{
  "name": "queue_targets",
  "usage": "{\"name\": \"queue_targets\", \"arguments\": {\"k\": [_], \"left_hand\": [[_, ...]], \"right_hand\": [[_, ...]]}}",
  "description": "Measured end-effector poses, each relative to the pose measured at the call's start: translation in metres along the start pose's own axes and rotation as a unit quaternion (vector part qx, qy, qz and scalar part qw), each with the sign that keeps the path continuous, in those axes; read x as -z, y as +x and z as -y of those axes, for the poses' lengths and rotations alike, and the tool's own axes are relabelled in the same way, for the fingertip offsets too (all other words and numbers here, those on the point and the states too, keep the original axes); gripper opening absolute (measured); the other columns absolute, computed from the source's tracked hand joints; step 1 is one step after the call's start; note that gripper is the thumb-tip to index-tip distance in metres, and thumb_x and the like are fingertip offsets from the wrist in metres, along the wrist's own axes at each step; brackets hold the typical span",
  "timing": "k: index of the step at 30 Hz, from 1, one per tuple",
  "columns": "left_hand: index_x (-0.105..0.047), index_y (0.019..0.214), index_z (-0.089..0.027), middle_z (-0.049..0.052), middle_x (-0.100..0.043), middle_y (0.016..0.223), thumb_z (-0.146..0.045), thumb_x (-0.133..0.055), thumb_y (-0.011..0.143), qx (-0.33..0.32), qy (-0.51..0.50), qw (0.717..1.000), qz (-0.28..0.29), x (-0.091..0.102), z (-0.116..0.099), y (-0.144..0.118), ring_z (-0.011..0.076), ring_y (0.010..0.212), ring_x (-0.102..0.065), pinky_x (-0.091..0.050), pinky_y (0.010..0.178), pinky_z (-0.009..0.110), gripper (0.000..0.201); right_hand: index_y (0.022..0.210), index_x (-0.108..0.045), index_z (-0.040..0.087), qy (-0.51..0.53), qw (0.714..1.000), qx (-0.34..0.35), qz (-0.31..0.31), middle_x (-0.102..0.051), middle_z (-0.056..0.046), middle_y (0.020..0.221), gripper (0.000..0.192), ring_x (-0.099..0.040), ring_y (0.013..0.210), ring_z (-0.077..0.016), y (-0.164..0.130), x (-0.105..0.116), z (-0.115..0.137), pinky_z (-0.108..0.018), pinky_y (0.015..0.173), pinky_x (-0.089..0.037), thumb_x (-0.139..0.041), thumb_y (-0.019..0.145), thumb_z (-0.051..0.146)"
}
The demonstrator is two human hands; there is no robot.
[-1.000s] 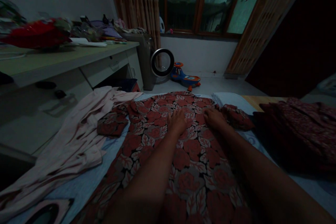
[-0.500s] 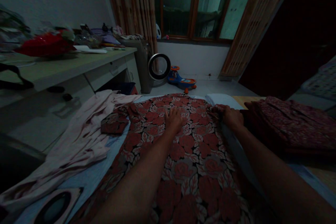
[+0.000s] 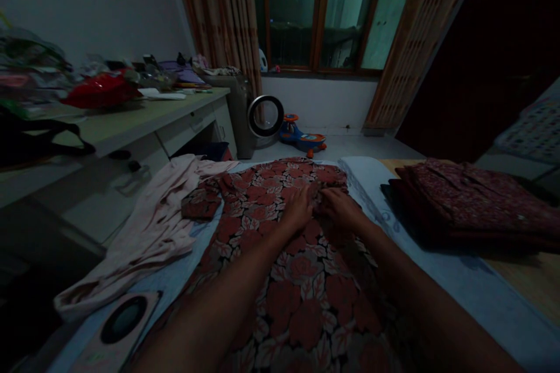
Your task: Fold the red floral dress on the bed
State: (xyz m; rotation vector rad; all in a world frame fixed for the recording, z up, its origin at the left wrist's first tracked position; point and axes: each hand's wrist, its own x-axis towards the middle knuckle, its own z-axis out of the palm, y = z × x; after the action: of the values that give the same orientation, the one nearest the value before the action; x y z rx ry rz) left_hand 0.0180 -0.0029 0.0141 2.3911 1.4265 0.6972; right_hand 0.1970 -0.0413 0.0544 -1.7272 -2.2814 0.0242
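Observation:
A floral garment (image 3: 301, 268), red roses and grey leaves on black, lies spread out with its collar edge at the far end. Its left sleeve (image 3: 202, 203) sticks out to the side. My right hand (image 3: 343, 208) is closed on the other sleeve, which is folded inward over the garment's middle. Beside it, my left hand (image 3: 300, 210) lies on the cloth with its fingers stretched, close to the folded sleeve. The dim light hides some fingertip detail.
A pale pink garment (image 3: 149, 215) lies to the left, near a flat item with a dark oval (image 3: 125, 319). At right sits a stack of folded dark red clothes (image 3: 476, 198) on the light blue cloth (image 3: 371, 172). A cluttered desk (image 3: 149, 119) stands left; a ride-on toy (image 3: 301, 135) is beyond.
My right hand has moved left, bringing the right sleeve in over the garment. My left hand has shifted slightly right, and the two hands are now close together. The view has tilted slightly.

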Motion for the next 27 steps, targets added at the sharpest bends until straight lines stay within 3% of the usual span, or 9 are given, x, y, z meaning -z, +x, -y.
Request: {"name": "queue_targets", "arguments": {"k": [2, 5, 7, 10, 12, 15, 20, 23, 27], "left_hand": [[-0.028, 0.153, -0.017, 0.012, -0.044, 0.154, -0.019, -0.054, 0.087, 0.006, 0.001, 1.0, 0.016, 0.0, 0.001, -0.008, 0.0227, 0.142, -0.039, -0.03, 0.118, 0.039, 0.071], [-0.025, 0.155, -0.016, 0.013, -0.04, 0.156, -0.023, -0.057, 0.086, 0.013, 0.013, 0.999, 0.046, 0.0, 0.0, -0.016, 0.0247, 0.145, -0.035, -0.029, 0.119, 0.04, 0.076], [-0.026, 0.156, -0.02, 0.013, -0.038, 0.157, -0.026, -0.063, 0.084, 0.017, 0.02, 0.998, 0.061, -0.002, -0.005, -0.02, 0.0268, 0.146, -0.034, -0.032, 0.118, 0.04, 0.081], [-0.036, 0.152, -0.027, 0.012, -0.035, 0.159, -0.026, -0.067, 0.08, 0.014, 0.048, 0.995, 0.082, -0.007, -0.015, -0.022, 0.0299, 0.146, -0.034, -0.036, 0.114, 0.043, 0.079], [-0.048, 0.144, -0.031, 0.009, -0.039, 0.156, -0.026, -0.066, 0.081, 0.009, 0.072, 0.993, 0.093, -0.009, -0.022, -0.022, 0.0306, 0.141, -0.039, -0.04, 0.111, 0.044, 0.066], [-0.061, 0.132, -0.03, 0.008, -0.051, 0.145, -0.025, -0.062, 0.084, 0.02, 0.089, 0.991, 0.094, -0.011, -0.03, -0.021, 0.0293, 0.133, -0.048, -0.043, 0.107, 0.042, 0.048], [-0.068, 0.121, -0.027, 0.008, -0.061, 0.133, -0.018, -0.057, 0.086, 0.052, 0.079, 0.992, 0.083, -0.01, -0.038, -0.017, 0.0268, 0.124, -0.057, -0.046, 0.102, 0.035, 0.038], [-0.073, 0.107, -0.022, 0.012, -0.067, 0.121, -0.017, -0.057, 0.086, 0.072, 0.063, 0.992, 0.086, -0.008, -0.042, -0.014, 0.0298, 0.111, -0.064, -0.049, 0.095, 0.038, 0.027], [-0.071, 0.101, -0.02, 0.014, -0.068, 0.118, -0.017, -0.056, 0.087, 0.079, 0.022, 0.995, 0.065, -0.005, -0.05, -0.01, 0.0299, 0.109, -0.065, -0.048, 0.093, 0.038, 0.021]], "right_hand": [[0.139, -0.053, 0.024, 0.014, 1.0, -0.023, 0.012, -0.059, -0.009, 0.137, 0.044, -0.055, 0.123, -0.0231, -0.025, -0.003, 0.003, -0.034, 0.1, -0.043, -0.047, 0.095, 0.024], [0.133, -0.058, 0.023, -0.003, 0.993, -0.109, 0.037, -0.065, -0.012, 0.124, 0.04, -0.06, 0.114, -0.026, -0.074, 0.002, -0.003, -0.035, 0.092, -0.047, -0.044, 0.095, 0.026], [0.133, -0.057, 0.024, -0.045, 0.986, -0.162, 0.025, -0.064, -0.015, 0.125, 0.042, -0.061, 0.112, -0.029, -0.108, 0.009, -0.006, -0.038, 0.09, -0.046, -0.045, 0.093, 0.026], [0.123, -0.062, 0.024, -0.105, 0.964, -0.241, 0.045, -0.068, -0.018, 0.113, 0.035, -0.065, 0.1, -0.0316, -0.15, 0.016, -0.003, -0.042, 0.082, -0.047, -0.042, 0.095, 0.028], [0.118, -0.062, 0.023, -0.123, 0.948, -0.285, 0.072, -0.068, -0.018, 0.108, 0.031, -0.066, 0.095, -0.0313, -0.167, 0.02, 0.004, -0.04, 0.078, -0.047, -0.042, 0.095, 0.03], [0.12, -0.059, 0.016, -0.12, 0.934, -0.316, 0.11, -0.067, -0.019, 0.112, 0.033, -0.066, 0.1, -0.0308, -0.179, 0.028, 0.014, -0.036, 0.075, -0.046, -0.045, 0.095, 0.033], [0.115, -0.06, 0.011, -0.075, 0.92, -0.351, 0.158, -0.068, -0.019, 0.109, 0.039, -0.066, 0.102, -0.0305, -0.186, 0.037, 0.022, -0.035, 0.076, -0.045, -0.042, 0.099, 0.042], [0.113, -0.062, 0.012, -0.067, 0.923, -0.349, 0.146, -0.067, -0.019, 0.111, 0.042, -0.065, 0.104, -0.0299, -0.189, 0.034, 0.022, -0.035, 0.078, -0.044, -0.04, 0.101, 0.046], [0.108, -0.064, 0.014, -0.075, 0.928, -0.345, 0.117, -0.065, -0.019, 0.117, 0.039, -0.063, 0.107, -0.029, -0.191, 0.029, 0.023, -0.033, 0.077, -0.042, -0.039, 0.102, 0.043]]}}
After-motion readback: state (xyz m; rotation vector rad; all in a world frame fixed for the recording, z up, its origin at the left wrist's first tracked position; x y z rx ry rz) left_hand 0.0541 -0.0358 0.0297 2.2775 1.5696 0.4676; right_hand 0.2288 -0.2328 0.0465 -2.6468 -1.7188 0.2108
